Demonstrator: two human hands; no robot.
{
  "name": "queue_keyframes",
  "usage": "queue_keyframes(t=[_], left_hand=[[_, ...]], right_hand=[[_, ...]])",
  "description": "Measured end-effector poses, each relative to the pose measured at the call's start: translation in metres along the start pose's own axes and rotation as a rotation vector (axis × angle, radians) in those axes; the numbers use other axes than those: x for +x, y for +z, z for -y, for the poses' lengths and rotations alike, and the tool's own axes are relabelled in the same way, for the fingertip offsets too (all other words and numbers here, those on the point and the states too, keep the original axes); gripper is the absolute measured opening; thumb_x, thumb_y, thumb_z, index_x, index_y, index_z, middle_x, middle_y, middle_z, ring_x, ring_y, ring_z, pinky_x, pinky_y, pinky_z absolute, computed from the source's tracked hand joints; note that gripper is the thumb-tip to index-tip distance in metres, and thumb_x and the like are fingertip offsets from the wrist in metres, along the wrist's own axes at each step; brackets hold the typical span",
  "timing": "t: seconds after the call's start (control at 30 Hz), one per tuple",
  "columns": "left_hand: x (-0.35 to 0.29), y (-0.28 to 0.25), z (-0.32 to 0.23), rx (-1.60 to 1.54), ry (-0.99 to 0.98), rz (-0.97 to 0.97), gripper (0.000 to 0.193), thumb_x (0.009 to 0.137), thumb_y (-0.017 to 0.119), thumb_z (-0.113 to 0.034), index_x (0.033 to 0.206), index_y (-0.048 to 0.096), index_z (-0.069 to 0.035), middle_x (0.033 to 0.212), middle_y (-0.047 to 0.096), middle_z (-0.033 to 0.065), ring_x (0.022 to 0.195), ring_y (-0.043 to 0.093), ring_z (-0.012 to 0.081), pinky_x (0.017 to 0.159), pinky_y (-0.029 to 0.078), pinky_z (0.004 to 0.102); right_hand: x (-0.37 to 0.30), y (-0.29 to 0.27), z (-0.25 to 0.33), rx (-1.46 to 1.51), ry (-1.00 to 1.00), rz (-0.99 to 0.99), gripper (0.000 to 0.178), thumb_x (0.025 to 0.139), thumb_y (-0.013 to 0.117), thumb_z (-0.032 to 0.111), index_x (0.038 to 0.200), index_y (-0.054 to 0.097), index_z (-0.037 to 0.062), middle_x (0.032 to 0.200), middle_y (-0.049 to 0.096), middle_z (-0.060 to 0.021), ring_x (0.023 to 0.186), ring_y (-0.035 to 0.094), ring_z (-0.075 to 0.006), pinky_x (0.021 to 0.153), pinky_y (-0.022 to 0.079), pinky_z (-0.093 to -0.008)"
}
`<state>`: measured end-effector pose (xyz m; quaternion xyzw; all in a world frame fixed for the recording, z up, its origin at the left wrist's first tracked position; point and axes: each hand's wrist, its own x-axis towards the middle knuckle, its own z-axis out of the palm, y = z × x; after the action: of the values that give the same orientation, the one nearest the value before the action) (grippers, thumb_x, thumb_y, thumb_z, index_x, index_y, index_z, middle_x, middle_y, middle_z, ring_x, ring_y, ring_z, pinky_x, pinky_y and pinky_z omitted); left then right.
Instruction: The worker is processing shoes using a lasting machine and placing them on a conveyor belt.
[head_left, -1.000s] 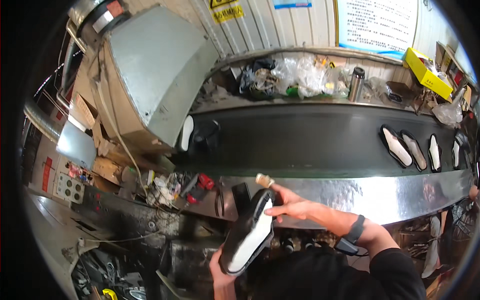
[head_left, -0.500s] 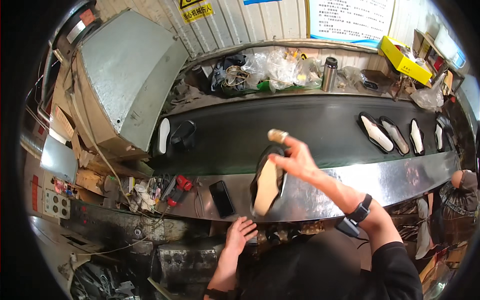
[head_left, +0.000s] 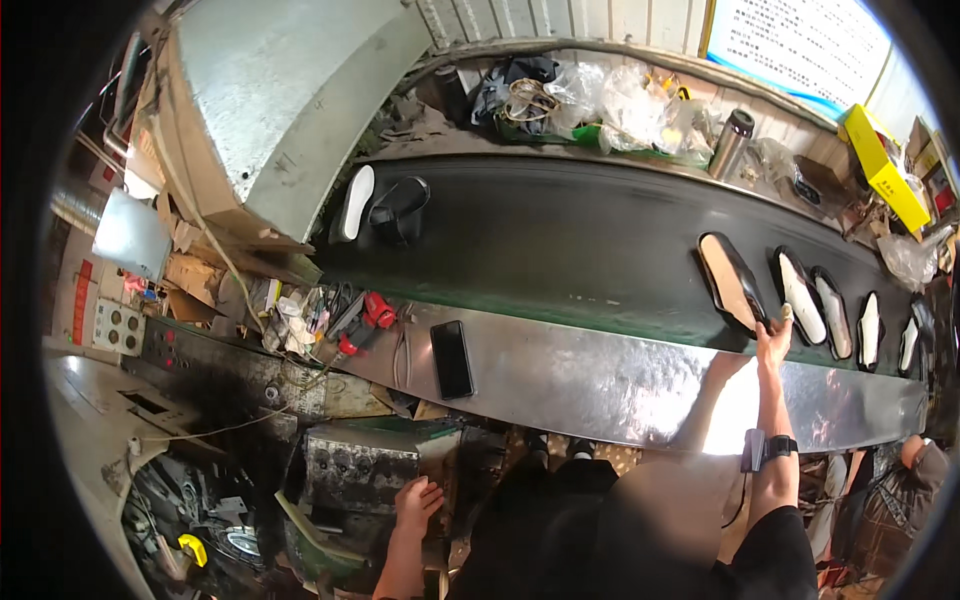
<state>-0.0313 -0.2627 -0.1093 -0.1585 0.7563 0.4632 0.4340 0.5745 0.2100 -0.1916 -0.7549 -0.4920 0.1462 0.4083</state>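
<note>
My right hand [head_left: 771,343] grips one end of a black shoe upper with a tan insole [head_left: 728,278], at the near edge of the dark conveyor belt [head_left: 540,230]. The tan bottom faces up, and its other end points away to the far left. One finger of this hand has a pale wrap. To the right of it lie several black shoe uppers with white or grey bottoms [head_left: 800,298]. My left hand [head_left: 416,502] hangs low in front of the bench, empty, its fingers loosely bent and not closed on anything.
A metal ledge [head_left: 560,380] runs along the belt, with a black phone [head_left: 452,358], pliers [head_left: 402,358] and a red tool [head_left: 375,315]. A white sole [head_left: 356,203] and black strap piece [head_left: 399,209] lie by the grey machine hood [head_left: 300,110]. A thermos [head_left: 732,145] stands behind.
My right hand has carried the tan-bottomed shoe upper from above the ledge rightward onto the belt, beside the others. My left hand has dropped lower and left. The view has shifted.
</note>
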Motion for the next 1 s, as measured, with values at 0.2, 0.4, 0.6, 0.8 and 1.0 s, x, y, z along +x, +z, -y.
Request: queue_keyframes(t=[0.2,0.4,0.6,0.8,1.0], left_hand=[[0.04,0.076,-0.099,0.209,0.387,0.163,0.037,0.091,0.071,-0.02,0.121,0.058,-0.004,0.109,0.063,0.0096,0.092,0.066,0.0199,0.077,0.057,0.0335],[0.122,0.213,-0.229,0.408,1.117,0.337,0.03,0.087,0.065,0.005,0.117,0.063,0.0,0.094,0.067,0.0081,0.082,0.066,0.0158,0.076,0.056,0.0283],[0.21,0.252,-0.358,0.843,1.254,0.216,0.073,0.08,0.071,-0.001,0.146,0.04,-0.008,0.136,0.052,0.0235,0.119,0.058,0.0358,0.101,0.048,0.0444],[0.292,0.27,-0.455,1.594,1.068,0.035,0.067,0.067,0.081,-0.018,0.13,0.059,-0.013,0.145,0.04,0.0168,0.136,0.036,0.0405,0.113,0.026,0.0608],[0.139,0.346,-0.438,0.849,1.004,0.978,0.037,0.095,0.066,-0.023,0.118,0.067,0.006,0.117,0.069,0.0212,0.106,0.065,0.0258,0.091,0.051,0.0354]], right_hand=[[-0.141,0.062,0.075,0.335,-0.421,0.36,0.052,0.085,0.069,0.006,0.134,0.052,0.0023,0.109,0.066,-0.0153,0.094,0.064,-0.0262,0.087,0.052,-0.0388],[-0.262,0.068,0.172,0.184,-0.272,0.965,0.021,0.088,0.069,0.008,0.108,0.068,0.0049,0.091,0.076,-0.0107,0.085,0.074,-0.0209,0.078,0.058,-0.0347],[-0.243,0.054,0.259,0.19,-0.172,0.853,0.034,0.089,0.064,0.009,0.123,0.063,0.0062,0.096,0.076,-0.0108,0.086,0.074,-0.0231,0.078,0.058,-0.0367],[-0.229,0.091,0.285,0.396,0.075,0.896,0.065,0.091,0.061,0.012,0.153,0.04,0.0158,0.093,0.072,-0.0089,0.083,0.069,-0.0165,0.079,0.056,-0.0333],[-0.238,0.126,0.298,0.947,0.839,0.906,0.104,0.089,0.078,0.034,0.16,0.005,0.0152,0.144,0.046,-0.0153,0.13,0.048,-0.0251,0.107,0.042,-0.0553]])
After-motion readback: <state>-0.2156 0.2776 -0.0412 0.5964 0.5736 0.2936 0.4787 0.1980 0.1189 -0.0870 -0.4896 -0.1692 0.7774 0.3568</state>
